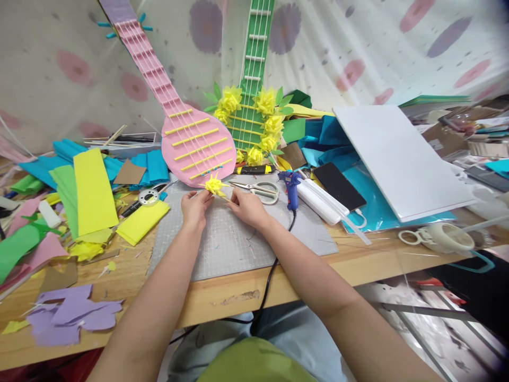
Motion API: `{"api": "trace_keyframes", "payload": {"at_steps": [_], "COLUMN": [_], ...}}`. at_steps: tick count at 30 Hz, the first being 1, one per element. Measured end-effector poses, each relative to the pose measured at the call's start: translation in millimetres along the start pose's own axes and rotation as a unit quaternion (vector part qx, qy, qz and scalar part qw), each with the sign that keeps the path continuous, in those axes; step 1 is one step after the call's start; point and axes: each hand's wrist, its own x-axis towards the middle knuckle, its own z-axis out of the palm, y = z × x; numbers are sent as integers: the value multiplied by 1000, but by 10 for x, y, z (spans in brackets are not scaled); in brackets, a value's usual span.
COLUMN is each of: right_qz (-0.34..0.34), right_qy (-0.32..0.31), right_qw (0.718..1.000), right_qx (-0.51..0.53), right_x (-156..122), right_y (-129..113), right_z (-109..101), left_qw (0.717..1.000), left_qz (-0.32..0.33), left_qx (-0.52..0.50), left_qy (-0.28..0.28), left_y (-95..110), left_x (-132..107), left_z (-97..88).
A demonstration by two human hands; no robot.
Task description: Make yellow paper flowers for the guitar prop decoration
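Observation:
A small yellow crepe-paper flower [214, 185] is pinched between both my hands above the grey cutting mat [234, 244]. My left hand [194, 208] grips its left side with closed fingers. My right hand [247, 206] pinches it from the right. Just beyond the flower lies the body of a pink paper guitar [194, 143]. A green paper guitar [248, 122] ringed with yellow flowers stands behind it.
Scissors [258, 190], a blue glue gun [291, 187] with its cord, glue sticks [320, 201], a black phone [338, 185] and a white board [397, 159] lie right. Coloured paper sheets [93, 191], a tape roll [148, 197] and purple scraps [67, 315] lie left. Wooden table edge [238, 297] runs near me.

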Motion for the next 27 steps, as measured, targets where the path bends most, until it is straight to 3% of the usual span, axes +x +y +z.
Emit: {"api": "trace_keyframes", "payload": {"at_steps": [7,13,16,20,24,27], "right_qz": [-38,-99,-51,77,145,166], "right_qy": [1,-59,-15,41,3,-11], "right_qw": [999,980,966,928,876,854], "right_qx": [24,162,252,361,460,493], "right_x": [-2,50,93,128,123,114], "right_y": [50,247,318,295,206,168], "right_z": [-33,-226,-265,-225,-184,-167], "left_qw": [1000,1000,999,993,975,966], "left_qz": [11,14,-3,-26,-38,-44], "left_qx": [-22,-11,8,47,98,112], "left_qy": [18,2,-32,-110,-195,-229], "left_y": [47,117,102,32,-53,-78], "left_x": [151,238,185,56,-33,-56], "left_z": [-82,-145,-114,-36,11,20]}}
